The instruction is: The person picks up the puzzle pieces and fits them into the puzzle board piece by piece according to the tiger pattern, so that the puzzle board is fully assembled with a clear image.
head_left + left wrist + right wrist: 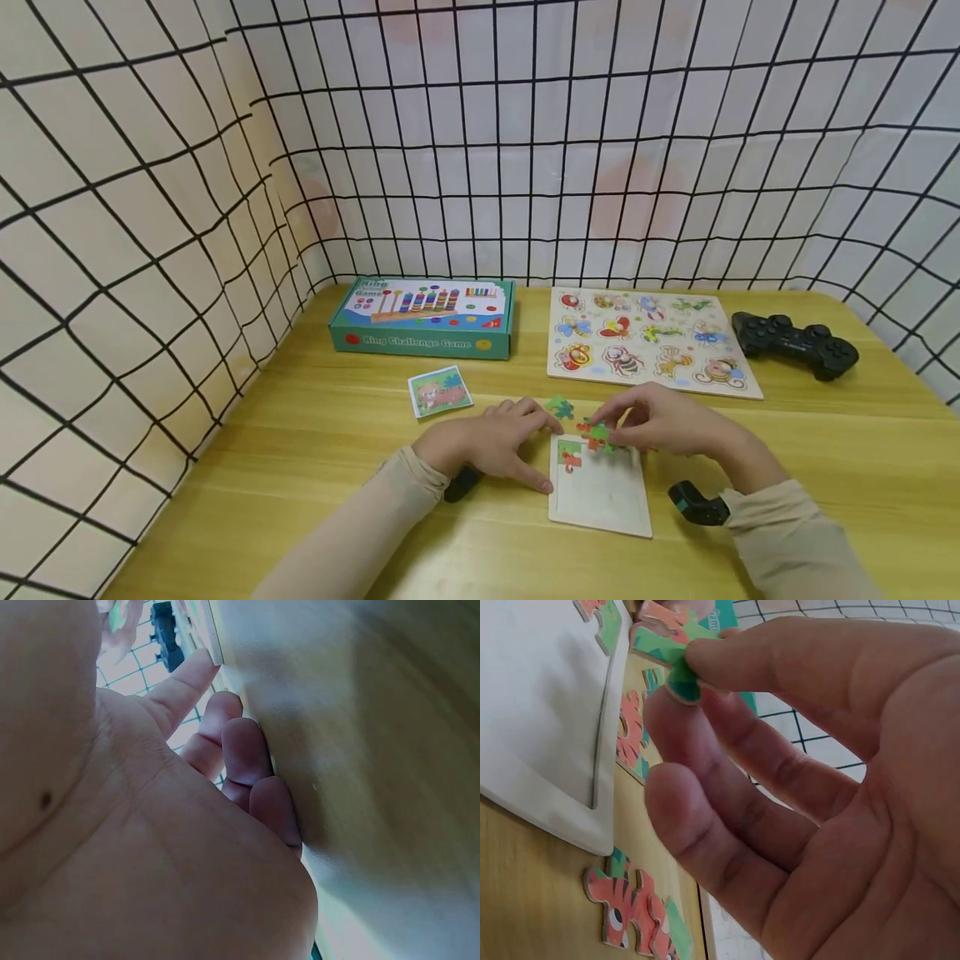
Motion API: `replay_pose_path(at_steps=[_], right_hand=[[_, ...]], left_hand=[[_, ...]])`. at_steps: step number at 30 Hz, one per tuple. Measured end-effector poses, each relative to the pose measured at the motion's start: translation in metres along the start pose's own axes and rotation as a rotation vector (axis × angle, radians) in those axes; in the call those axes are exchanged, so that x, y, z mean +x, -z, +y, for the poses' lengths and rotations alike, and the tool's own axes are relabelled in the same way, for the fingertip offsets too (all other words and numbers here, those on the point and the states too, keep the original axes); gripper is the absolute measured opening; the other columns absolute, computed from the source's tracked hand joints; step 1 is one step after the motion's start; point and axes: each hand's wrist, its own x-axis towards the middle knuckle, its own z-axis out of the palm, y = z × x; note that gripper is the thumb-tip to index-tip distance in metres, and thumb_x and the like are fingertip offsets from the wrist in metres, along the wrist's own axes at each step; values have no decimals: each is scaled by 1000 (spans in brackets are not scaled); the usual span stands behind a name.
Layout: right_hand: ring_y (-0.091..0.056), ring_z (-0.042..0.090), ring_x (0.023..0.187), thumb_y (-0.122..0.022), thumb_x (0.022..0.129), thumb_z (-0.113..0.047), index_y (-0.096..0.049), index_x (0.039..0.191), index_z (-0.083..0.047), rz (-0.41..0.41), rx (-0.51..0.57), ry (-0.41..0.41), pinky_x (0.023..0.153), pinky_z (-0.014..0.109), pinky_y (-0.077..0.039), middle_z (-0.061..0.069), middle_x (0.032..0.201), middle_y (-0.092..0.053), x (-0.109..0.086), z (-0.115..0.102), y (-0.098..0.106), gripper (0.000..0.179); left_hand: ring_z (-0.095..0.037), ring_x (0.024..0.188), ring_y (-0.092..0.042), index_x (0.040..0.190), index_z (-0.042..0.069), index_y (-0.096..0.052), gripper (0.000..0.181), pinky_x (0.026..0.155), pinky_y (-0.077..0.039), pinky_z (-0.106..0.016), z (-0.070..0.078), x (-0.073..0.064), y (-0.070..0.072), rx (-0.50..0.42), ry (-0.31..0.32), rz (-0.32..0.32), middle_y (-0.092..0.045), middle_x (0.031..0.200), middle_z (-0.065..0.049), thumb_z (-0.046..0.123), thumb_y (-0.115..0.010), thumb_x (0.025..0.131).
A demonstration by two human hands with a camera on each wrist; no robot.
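Note:
A white jigsaw tray (603,500) lies on the table, a green and orange puzzle piece (569,452) in its upper left corner. My left hand (498,437) rests beside it, index fingertip at the top left corner and thumb at the left edge. The left wrist view shows its other fingers (247,754) loosely bent against the tabletop. Over the tray's top edge, my right hand (663,421) pinches a green and orange jigsaw piece (660,646) between thumb and fingers. Loose tiger-striped pieces (630,911) lie on the wood below that hand.
Beyond the tray is a loose green piece (558,407). A small picture card (440,392) lies to the left, in front of a Ring Challenge Game box (422,333). An animal peg board (652,342) and a black game controller (795,343) sit back right, before the grid-patterned wall.

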Motion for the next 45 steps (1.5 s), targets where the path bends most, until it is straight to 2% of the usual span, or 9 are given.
replay_pose_path(at_steps=[6,10,23,27,37,45], right_hand=[[-66,20,83,-73,93,-14,-76,113,-10,-20,-55,1,68,30,-53,2,102,-70,5,2,-4,20],[-66,18,86,-74,92,-14,-77,108,-13,-19,-84,-5,71,30,-53,-1,100,-70,8,4,-8,16],[-62,14,80,-75,91,-12,-77,103,-15,5,-194,-53,71,31,-51,-5,94,-68,13,2,-19,13],[-60,13,81,-74,92,-13,-77,103,-16,16,-221,-45,72,31,-50,-7,92,-66,13,-1,-19,12],[-57,13,71,-82,85,-17,-77,97,-17,16,-218,-55,64,28,-48,-6,88,-65,14,-3,-23,13],[-58,15,72,-82,85,-15,-76,96,-17,8,-213,-94,64,29,-48,-6,86,-65,14,-4,-24,13]], left_hand=[[-16,117,-40,142,28,-47,71,101,-35,-36,0,0,2,-6,9,-3,-40,134,7,62,-72,85],[-16,117,-39,142,29,-47,71,101,-35,-36,1,0,1,-6,16,-5,-40,134,7,62,-72,85],[-17,119,-39,142,29,-47,71,102,-34,-37,0,0,0,-3,13,-5,-39,136,7,62,-72,85],[-17,119,-39,142,29,-47,71,102,-34,-37,1,0,0,4,12,-1,-39,136,7,62,-72,85],[-17,118,-39,142,28,-47,71,102,-35,-37,0,0,0,-6,14,-2,-40,135,7,62,-73,84],[-16,116,-40,142,28,-47,71,101,-35,-35,0,0,1,-2,14,-3,-40,133,7,62,-72,85]])
